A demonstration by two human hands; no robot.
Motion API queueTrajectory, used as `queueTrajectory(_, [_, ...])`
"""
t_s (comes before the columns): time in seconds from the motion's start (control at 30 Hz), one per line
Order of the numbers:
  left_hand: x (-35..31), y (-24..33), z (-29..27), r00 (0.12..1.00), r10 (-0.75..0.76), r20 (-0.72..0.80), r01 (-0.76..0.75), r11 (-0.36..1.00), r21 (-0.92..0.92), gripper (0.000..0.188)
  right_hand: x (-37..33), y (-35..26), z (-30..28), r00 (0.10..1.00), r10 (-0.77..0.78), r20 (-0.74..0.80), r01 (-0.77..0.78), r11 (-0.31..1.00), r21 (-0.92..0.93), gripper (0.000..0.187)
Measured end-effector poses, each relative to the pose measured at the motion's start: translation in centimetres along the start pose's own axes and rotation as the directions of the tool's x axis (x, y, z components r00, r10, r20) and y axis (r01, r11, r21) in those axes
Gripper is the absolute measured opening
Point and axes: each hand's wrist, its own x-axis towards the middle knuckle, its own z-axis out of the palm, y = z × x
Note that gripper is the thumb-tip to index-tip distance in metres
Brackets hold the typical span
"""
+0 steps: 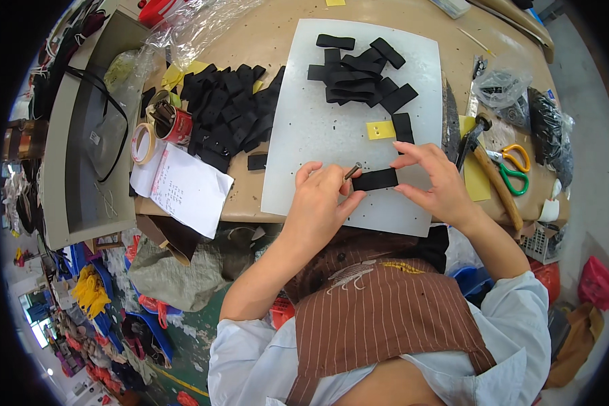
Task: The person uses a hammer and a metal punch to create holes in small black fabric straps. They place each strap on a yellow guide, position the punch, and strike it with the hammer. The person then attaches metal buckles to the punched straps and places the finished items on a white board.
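Note:
Over the near part of a pale grey board, a short black fabric strip is stretched between my two hands. My left hand pinches its left end and also keeps a slim metal rod, like a hole punch, between the fingers. At the strip's right end, my right hand has thumb and index finger closed on it. Just beyond lie a small yellow piece with two holes and another black strip. A heap of similar strips covers the far part of the board.
Left of the board sits a larger pile of black strips, beside a red can of metal tools, a tape roll and a written notepad. On the right are a wooden-handled hammer, scissors and plastic bags.

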Motion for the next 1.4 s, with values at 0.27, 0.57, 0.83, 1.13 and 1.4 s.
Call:
queueTrajectory(0.27, [0.3,-0.2,-0.3,1.0,0.017,-0.004,-0.017,0.999,-0.045,0.039,-0.7,1.1,0.3,0.963,-0.268,-0.039,0.245,0.924,-0.294,0.023])
queueTrajectory(0.57, [-0.2,-0.6,0.3,1.0,-0.001,-0.016,0.0,0.997,-0.076,0.039,0.9,0.1,-0.9,0.965,-0.251,0.076,0.262,0.942,-0.21,0.019])
queueTrajectory(0.83, [-0.1,-0.8,0.3,0.999,0.012,-0.034,-0.016,0.996,-0.092,0.04,10.5,0.2,-2.4,0.932,0.161,0.325,-0.039,0.936,-0.35,0.02])
queueTrajectory(1.13, [-0.1,-0.9,0.3,0.998,0.016,-0.058,-0.024,0.992,-0.126,0.041,10.0,-2.4,-3.8,0.967,0.154,0.202,-0.197,0.957,0.214,0.011])
queueTrajectory(1.4, [-0.2,-1.0,0.3,0.997,0.031,-0.066,-0.037,0.995,-0.096,0.036,4.5,-3.9,1.5,0.852,0.455,0.26,-0.507,0.839,0.195,0.017])
